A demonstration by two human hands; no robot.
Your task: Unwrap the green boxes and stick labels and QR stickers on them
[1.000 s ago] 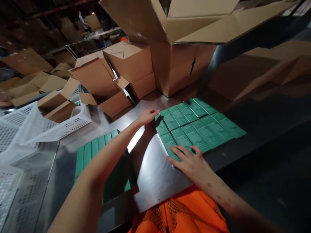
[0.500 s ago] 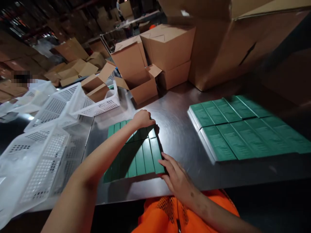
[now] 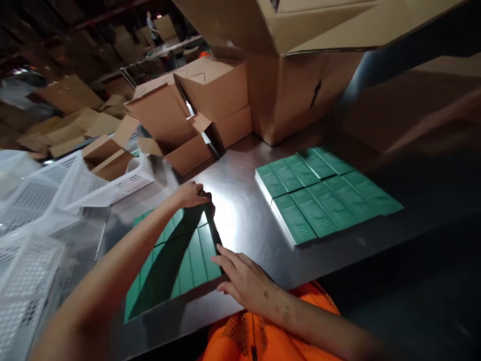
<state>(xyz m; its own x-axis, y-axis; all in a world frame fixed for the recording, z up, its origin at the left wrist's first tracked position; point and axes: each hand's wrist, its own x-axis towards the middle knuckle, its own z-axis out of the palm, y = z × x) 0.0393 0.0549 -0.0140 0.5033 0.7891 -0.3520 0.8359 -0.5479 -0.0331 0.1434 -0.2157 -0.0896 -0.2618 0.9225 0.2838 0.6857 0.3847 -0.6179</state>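
A block of slim green boxes lies in two rows on the metal table, partly under my left forearm and its shadow. My left hand is closed at the block's far right corner, its fingers bent over the end box; the fingertips are partly hidden. At the near right side of the block, my right hand has its fingers apart, with the tips against the side of the end box. To the right lies a second two-row group of green boxes, which neither hand touches.
White perforated plastic baskets stand at the left, one with an open carton in it. Brown cartons and a large open carton line the table's far side. The metal table's front edge runs before my orange vest. A person stands far off.
The view has swung to the right and tilted, so everything sits further left in the picture. Both hands remain at the right side of the same block of green boxes.
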